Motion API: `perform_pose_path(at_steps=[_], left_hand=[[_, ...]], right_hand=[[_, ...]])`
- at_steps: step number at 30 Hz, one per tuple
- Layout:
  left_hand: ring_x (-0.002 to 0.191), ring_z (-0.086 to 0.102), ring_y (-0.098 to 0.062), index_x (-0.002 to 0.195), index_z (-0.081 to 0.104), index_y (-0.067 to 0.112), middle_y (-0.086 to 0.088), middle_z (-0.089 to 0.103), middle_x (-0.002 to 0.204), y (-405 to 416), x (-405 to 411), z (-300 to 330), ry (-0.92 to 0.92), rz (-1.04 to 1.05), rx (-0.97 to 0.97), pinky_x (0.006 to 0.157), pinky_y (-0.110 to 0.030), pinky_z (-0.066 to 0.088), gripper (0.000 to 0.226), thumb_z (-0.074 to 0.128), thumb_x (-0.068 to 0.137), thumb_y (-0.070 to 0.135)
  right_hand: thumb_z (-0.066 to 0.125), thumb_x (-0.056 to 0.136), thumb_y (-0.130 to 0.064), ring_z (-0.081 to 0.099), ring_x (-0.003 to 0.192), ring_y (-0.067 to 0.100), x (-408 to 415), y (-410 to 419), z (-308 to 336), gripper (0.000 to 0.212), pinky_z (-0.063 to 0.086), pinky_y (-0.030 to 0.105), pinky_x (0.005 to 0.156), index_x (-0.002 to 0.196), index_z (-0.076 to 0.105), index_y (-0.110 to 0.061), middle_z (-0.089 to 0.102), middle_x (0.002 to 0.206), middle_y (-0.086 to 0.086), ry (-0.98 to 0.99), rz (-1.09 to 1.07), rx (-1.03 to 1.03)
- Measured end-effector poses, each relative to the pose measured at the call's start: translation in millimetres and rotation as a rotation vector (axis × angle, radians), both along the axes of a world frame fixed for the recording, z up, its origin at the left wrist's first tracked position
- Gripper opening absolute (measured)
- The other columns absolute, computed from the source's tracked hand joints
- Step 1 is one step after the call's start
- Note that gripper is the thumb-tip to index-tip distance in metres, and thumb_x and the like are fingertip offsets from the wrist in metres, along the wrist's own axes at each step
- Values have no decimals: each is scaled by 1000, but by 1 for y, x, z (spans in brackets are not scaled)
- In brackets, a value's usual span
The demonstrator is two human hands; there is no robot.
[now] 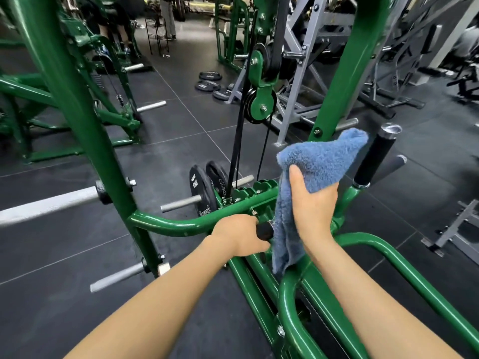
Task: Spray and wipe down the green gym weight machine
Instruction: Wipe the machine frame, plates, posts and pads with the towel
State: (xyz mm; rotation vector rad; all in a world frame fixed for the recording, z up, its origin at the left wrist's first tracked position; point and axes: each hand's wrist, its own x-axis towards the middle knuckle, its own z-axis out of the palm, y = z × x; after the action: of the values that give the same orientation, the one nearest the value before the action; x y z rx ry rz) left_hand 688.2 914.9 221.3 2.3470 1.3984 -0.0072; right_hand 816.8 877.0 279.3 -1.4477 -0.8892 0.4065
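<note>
My right hand (315, 200) grips the fluffy blue terry cloth (311, 182), which hangs lengthwise downward over the green tubular steel weight machine (181, 225), top corner pointing up-right. My left hand (239, 235) curls around a black rubber-capped handle (265, 230); its fingertips are hidden.

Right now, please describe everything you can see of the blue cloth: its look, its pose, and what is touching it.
The blue cloth looks like soft, fluffy terry towel, light blue, with no stain that shows. It is folded loosely and held up in the air. The right hand grips its middle, thumb across the front. Its upper part stands above the hand; its lower part hangs down in front of the green machine frame, beside the black knob that the left hand holds.
</note>
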Motion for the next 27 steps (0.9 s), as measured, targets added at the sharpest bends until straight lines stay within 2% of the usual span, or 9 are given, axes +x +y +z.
perform_pose_path(at_steps=[3, 6, 8, 10, 14, 16, 19, 23, 27], left_hand=[[75, 56, -23, 92, 62, 20, 5, 58, 76, -1, -1, 5, -1, -4, -8, 62, -27, 39, 34, 61, 75, 49], [73, 57, -23, 87, 62, 20, 5, 60, 75, 0, 0, 6, -33, -3, -45, 60, -27, 40, 30, 63, 74, 47], [69, 56, -22, 77, 57, 20, 5, 57, 70, 0, 0, 4, -53, 0, -60, 55, -26, 38, 27, 63, 74, 46], [66, 54, -22, 69, 51, 20, 5, 54, 65, 0, 0, 4, -59, 2, -65, 50, -25, 34, 27, 63, 74, 43], [69, 52, -23, 70, 50, 16, 2, 54, 68, 3, 0, 9, -68, -65, -197, 56, -28, 38, 35, 70, 76, 44], [72, 55, -24, 76, 56, 10, -4, 60, 77, 8, 1, 5, -95, -121, -286, 64, -31, 46, 40, 72, 75, 47], [75, 62, -26, 84, 64, 4, -11, 67, 80, 13, 0, -1, -171, -172, -374, 76, -39, 52, 41, 73, 74, 42], [65, 58, -24, 60, 50, 13, -1, 55, 56, 18, -2, 0, -172, -264, -418, 73, -35, 52, 30, 67, 80, 27], [64, 57, -26, 65, 52, 9, -1, 52, 58, 21, 0, -7, -177, -292, -425, 58, -31, 49, 25, 65, 77, 26]], right_hand=[[67, 89, -25, 58, 103, 1, -4, -5, -24, 32, 43, 11, 86, 117, 53, -25, 61, 110, -10, 15, 33, -42], [64, 91, -26, 65, 79, 1, -6, -17, -58, 8, 53, 22, 72, 95, 64, -19, 68, 84, -7, 40, 117, -146], [60, 90, -42, 68, 76, 14, -10, -32, -84, 29, 55, 32, 64, 93, 65, -14, 69, 77, 2, -2, 133, -262], [56, 85, -53, 68, 87, 22, -12, -44, -98, 46, 54, 35, 71, 105, 65, -12, 70, 90, 6, -29, 116, -287], [65, 90, -29, 65, 94, 13, -8, -32, -65, 29, 53, 31, 84, 108, 64, -7, 68, 100, 3, -61, 33, -188], [71, 86, -25, 61, 95, 4, -8, -17, -39, 20, 48, 15, 84, 104, 62, -23, 64, 105, -4, -63, 8, -110], [77, 81, -21, 62, 96, 4, -15, -5, -34, 30, 46, 18, 86, 92, 55, -38, 65, 105, -7, 2, -57, -105], [71, 85, -16, 64, 91, 1, -24, -4, -43, 18, 50, 22, 83, 92, 62, -30, 68, 96, -12, -12, -128, -131], [66, 90, -23, 61, 76, 2, -39, -21, -58, 6, 46, 17, 61, 85, 64, -22, 65, 80, -12, -11, -241, -258]])
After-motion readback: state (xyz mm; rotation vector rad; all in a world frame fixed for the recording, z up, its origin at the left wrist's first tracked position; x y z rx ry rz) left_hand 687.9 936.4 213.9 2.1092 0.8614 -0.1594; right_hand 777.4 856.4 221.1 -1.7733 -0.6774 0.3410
